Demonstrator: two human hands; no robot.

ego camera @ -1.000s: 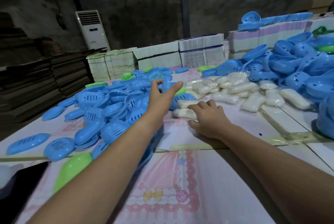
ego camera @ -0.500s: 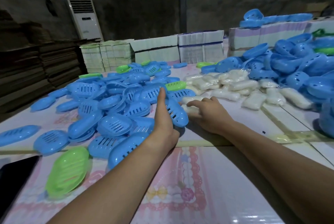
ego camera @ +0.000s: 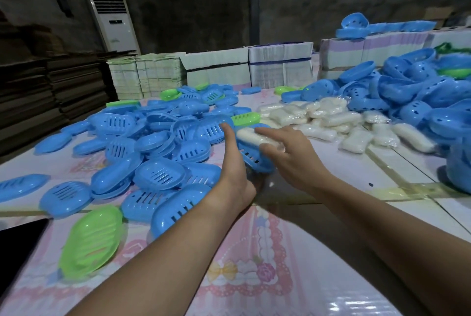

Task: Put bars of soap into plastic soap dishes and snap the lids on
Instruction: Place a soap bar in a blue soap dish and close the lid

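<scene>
Reaching forward from the near edge, both bare forearms converging over the middle of the surface (ego camera: 293,277). Left hand (ego camera: 233,170) turned on edge, thumb pointing up and far, fingers curled under a blue slotted soap dish (ego camera: 254,156) and gripping it, tilted, just above the cloth. Right hand (ego camera: 293,155) palm-down, fingers (ego camera: 265,132) and thumb pinching a wrapped white bar of soap (ego camera: 251,136), pressing it into the upper end of that dish. Bar touching the dish rim, lying between the left thumb and the right fingertips. Heaped left of the hands: blue dish halves (ego camera: 153,147), a few green ones among them. Piled far right of the hands: more wrapped soap bars (ego camera: 328,122), and beyond those a mound of blue lids (ego camera: 420,94). Stacked along the far edge: white paper bundles (ego camera: 244,65).
</scene>
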